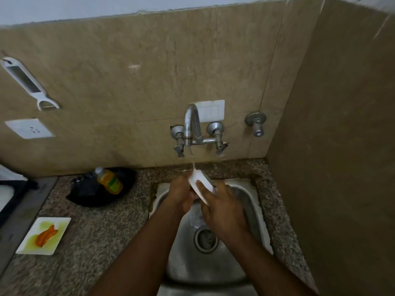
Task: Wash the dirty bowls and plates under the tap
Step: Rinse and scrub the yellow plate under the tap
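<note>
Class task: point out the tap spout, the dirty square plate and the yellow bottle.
tap spout [191, 116]: head view, on its curved neck.
dirty square plate [43, 236]: head view, on its smeared middle.
yellow bottle [109, 181]: head view, on its body.

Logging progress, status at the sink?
Both hands, left hand and right hand, hold white dish under running tap. Stained plate waits on counter. Nothing blocking.

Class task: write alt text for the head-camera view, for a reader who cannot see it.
Both hands, left hand and right hand, hold a white dish under the running tap over a steel sink. A stained square plate waits on the counter at left.
</note>
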Motion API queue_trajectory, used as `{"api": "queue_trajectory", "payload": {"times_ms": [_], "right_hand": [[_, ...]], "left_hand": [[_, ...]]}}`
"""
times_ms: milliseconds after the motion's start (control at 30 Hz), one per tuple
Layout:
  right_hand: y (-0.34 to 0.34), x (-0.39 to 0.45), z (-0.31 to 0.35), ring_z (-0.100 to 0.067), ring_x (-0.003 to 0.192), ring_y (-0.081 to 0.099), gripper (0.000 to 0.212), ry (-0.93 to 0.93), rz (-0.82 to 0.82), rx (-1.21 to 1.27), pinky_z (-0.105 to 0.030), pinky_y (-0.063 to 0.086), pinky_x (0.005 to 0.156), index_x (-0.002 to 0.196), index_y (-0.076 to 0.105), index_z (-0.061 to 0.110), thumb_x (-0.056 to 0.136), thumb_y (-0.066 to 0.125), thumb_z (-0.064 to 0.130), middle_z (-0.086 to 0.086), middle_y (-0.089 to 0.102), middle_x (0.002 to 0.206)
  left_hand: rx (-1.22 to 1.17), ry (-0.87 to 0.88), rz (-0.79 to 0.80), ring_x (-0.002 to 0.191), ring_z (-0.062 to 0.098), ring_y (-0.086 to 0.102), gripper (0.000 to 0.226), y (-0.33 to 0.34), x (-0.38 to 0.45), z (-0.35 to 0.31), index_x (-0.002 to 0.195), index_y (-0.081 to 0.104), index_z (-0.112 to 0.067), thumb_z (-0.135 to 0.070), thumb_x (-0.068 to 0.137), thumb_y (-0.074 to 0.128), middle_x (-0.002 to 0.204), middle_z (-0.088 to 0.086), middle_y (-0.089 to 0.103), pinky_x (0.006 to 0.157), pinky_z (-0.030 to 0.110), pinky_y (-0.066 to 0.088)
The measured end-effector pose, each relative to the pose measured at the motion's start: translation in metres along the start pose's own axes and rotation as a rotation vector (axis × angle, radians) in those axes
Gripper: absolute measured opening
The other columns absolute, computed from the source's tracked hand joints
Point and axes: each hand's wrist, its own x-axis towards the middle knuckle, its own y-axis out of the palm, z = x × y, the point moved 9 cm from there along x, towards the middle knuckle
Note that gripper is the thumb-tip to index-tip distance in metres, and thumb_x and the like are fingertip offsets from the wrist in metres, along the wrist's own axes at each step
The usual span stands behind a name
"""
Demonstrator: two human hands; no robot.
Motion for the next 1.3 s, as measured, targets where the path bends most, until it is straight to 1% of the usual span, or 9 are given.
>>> {"api": "queue_trajectory", "payload": {"times_ms": [167, 333, 433, 667, 867, 967, 1100, 1167, 1300], "right_hand": [[0.005, 0.023, 0.017, -0.023, 0.147, 0.031, 0.059, -0.065, 0.015, 0.224, -0.042, 0.039, 0.115, 0.158, 0.033, 0.030, 0.102, 0.030, 0.051, -0.004, 0.031, 0.163], [0.017, 0.083, 0.000, -0.028, 0.133, 0.050, 0.079, 0.151, 0.026, 0.360, -0.042, 0.040, 0.112, 0.151, 0.044, 0.014, 0.093, 0.011, 0.056, -0.012, 0.052, 0.149], [0.015, 0.093, 0.007, -0.030, 0.122, 0.058, 0.062, 0.190, 0.001, 0.342, -0.039, 0.044, 0.105, 0.145, 0.051, 0.012, 0.101, 0.023, 0.046, -0.014, 0.061, 0.135], [0.021, 0.054, 0.052, -0.026, 0.136, 0.048, 0.058, -0.249, -0.069, 0.230, -0.042, 0.035, 0.116, 0.147, 0.050, 0.008, 0.107, 0.022, 0.040, -0.013, 0.054, 0.147], [0.019, 0.107, 0.005, -0.023, 0.088, 0.063, 0.037, 0.371, 0.038, 0.574, -0.031, 0.046, 0.081, 0.103, 0.071, 0.008, 0.105, 0.038, 0.026, -0.014, 0.072, 0.103], [0.009, 0.102, 0.023, -0.024, 0.093, 0.067, 0.042, 0.120, -0.062, 0.340, -0.035, 0.051, 0.086, 0.109, 0.069, 0.013, 0.104, 0.033, 0.035, -0.009, 0.071, 0.102], [0.013, 0.062, 0.061, -0.026, 0.132, 0.050, 0.057, -0.226, -0.086, 0.241, -0.043, 0.038, 0.113, 0.145, 0.051, 0.008, 0.106, 0.024, 0.041, -0.013, 0.056, 0.142], [0.015, 0.062, 0.053, -0.027, 0.131, 0.052, 0.057, -0.165, -0.134, 0.261, -0.042, 0.039, 0.113, 0.142, 0.054, 0.006, 0.105, 0.026, 0.039, -0.015, 0.058, 0.141], [0.025, 0.099, 0.004, -0.030, 0.100, 0.066, 0.049, 0.355, -0.045, 0.521, -0.031, 0.046, 0.086, 0.108, 0.069, 0.007, 0.100, 0.032, 0.039, -0.014, 0.071, 0.108]], "left_hand": [[0.154, 0.148, -0.013, 0.114, 0.041, 0.067, 0.020, -0.016, -0.010, -0.015, 0.108, 0.067, -0.011, -0.027, 0.105, 0.056, 0.119, 0.021, 0.070, 0.103, 0.060, 0.052], [0.315, 0.385, 0.099, 0.109, 0.036, 0.070, 0.027, 0.002, -0.028, -0.023, 0.098, 0.074, -0.020, -0.030, 0.104, 0.049, 0.109, 0.020, 0.075, 0.105, 0.052, 0.052], [0.127, 0.273, 0.082, 0.121, 0.035, 0.065, 0.030, -0.005, -0.023, -0.014, 0.112, 0.073, -0.015, -0.022, 0.110, 0.044, 0.115, 0.017, 0.075, 0.110, 0.049, 0.048], [0.028, 0.073, 0.050, 0.121, 0.033, 0.065, 0.053, -0.015, -0.016, -0.026, 0.127, 0.066, 0.001, -0.042, 0.110, 0.041, 0.127, 0.021, 0.070, 0.112, 0.044, 0.047], [0.248, 0.310, 0.089, 0.090, 0.017, 0.073, 0.034, -0.003, -0.036, -0.032, 0.096, 0.072, -0.012, -0.020, 0.110, 0.042, 0.082, -0.001, 0.078, 0.072, 0.022, 0.057], [0.064, 0.196, 0.177, 0.104, 0.029, 0.066, 0.040, 0.003, -0.037, -0.032, 0.102, 0.068, -0.007, -0.031, 0.111, 0.037, 0.095, 0.012, 0.073, 0.091, 0.036, 0.054], [-0.008, 0.063, 0.153, 0.099, 0.028, 0.071, 0.058, -0.005, -0.032, -0.043, 0.105, 0.072, -0.005, -0.049, 0.110, 0.034, 0.104, 0.016, 0.078, 0.094, 0.038, 0.053], [0.090, 0.094, 0.090, 0.102, 0.028, 0.071, 0.045, -0.010, -0.030, -0.042, 0.102, 0.073, -0.007, -0.040, 0.109, 0.043, 0.106, 0.015, 0.078, 0.092, 0.037, 0.055], [0.187, 0.255, 0.127, 0.119, 0.036, 0.067, 0.031, -0.006, -0.032, -0.028, 0.113, 0.074, -0.011, -0.025, 0.109, 0.047, 0.117, 0.018, 0.075, 0.107, 0.049, 0.051]]}}
